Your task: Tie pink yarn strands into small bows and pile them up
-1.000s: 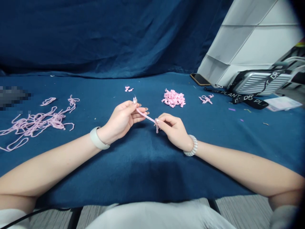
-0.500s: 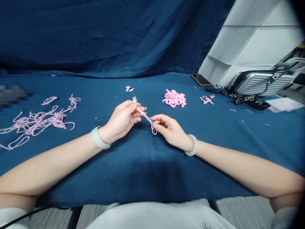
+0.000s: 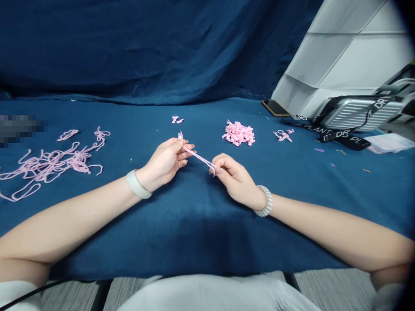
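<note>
A doubled strand of pink yarn (image 3: 200,159) stretches between my two hands above the blue cloth. My left hand (image 3: 167,160) pinches its upper end, where a small pale, shiny piece (image 3: 180,136) sticks up past the thumb; what that piece is cannot be made out. At the lower end, the thumb and fingers of my right hand (image 3: 235,179) close on the yarn. Beyond my hands lie a heap of pink knotted pieces (image 3: 239,133) and a few small pink scraps (image 3: 177,119). Loose pink yarn (image 3: 48,166) is tangled at the left.
More pink bits (image 3: 283,135) lie right of the heap. A phone (image 3: 275,108) rests by a white panelled box (image 3: 337,56). Farther right are a silver case (image 3: 352,113), a black lettered strap (image 3: 345,139) and a pale sheet (image 3: 391,142). Blue cloth (image 3: 194,233) covers the table.
The yarn between my hands is now longer and straighter, and the loop at its lower end has shrunk. My left hand has shifted slightly left, my right hand slightly right.
</note>
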Demonstrator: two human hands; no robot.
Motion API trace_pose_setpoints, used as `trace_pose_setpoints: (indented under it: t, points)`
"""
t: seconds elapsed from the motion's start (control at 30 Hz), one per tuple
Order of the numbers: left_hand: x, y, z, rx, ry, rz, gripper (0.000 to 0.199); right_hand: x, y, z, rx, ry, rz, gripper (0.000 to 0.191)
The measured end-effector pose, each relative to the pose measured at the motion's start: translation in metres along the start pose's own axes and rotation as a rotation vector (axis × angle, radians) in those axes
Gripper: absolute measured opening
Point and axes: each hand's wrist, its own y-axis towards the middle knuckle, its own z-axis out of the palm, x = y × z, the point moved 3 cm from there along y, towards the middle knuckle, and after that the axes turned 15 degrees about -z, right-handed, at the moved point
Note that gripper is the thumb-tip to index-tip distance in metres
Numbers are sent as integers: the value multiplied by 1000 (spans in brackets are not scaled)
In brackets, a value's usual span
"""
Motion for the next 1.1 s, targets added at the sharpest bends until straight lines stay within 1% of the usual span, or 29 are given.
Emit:
trace_pose_setpoints:
  t: [0.1, 0.17, 0.3, 0.37, 0.43, 0.47, 0.57, 0.67, 0.73, 0.8, 0.87, 0.93, 1.03, 1.1]
  points:
    - [0, 0, 0, 16, -19, 7, 12, 5, -1, -2, -68, -62, -56, 17]
    - [1, 1, 0, 20, -32, 3, 13, 11, -3, -1, -76, -105, -113, 15]
    - [5, 2, 0, 18, -41, -10, 14, 23, -7, 3, -21, -122, -203, 12]
    - [8, 4, 0, 25, -38, -21, 13, 27, -7, 6, 0, -83, -206, 12]
    - [11, 5, -1, 35, -34, -35, 13, 25, -7, 6, -27, -28, -148, 12]
    - [12, 6, -1, 41, -33, -42, 13, 23, -7, 6, -66, 1, -98, 12]
    - [14, 5, -1, 73, -35, -51, 13, 8, -6, 1, -230, 98, 100, 13]
    - [13, 0, 1, 108, -20, -26, 12, -8, -6, -2, -342, 247, 291, 14]
    - [12, -2, 3, 121, -8, -13, 12, -11, -6, -2, -388, 362, 357, 15]
    - [13, -2, 3, 124, -5, -15, 12, -10, -4, -1, -408, 476, 394, 15]
    - [14, 1, 1, 111, -14, -22, 12, -4, -2, 0, -394, 601, 415, 14]
    - [15, 6, -2, 80, -30, -31, 12, 2, -1, 3, -335, 738, 429, 13]
    - [17, 9, -3, 45, -50, -54, 15, 11, -2, 9, -155, 932, 443, 13]
    - [17, 5, 0, 51, -57, -71, 17, 16, -4, 12, -23, 1020, 439, 15]
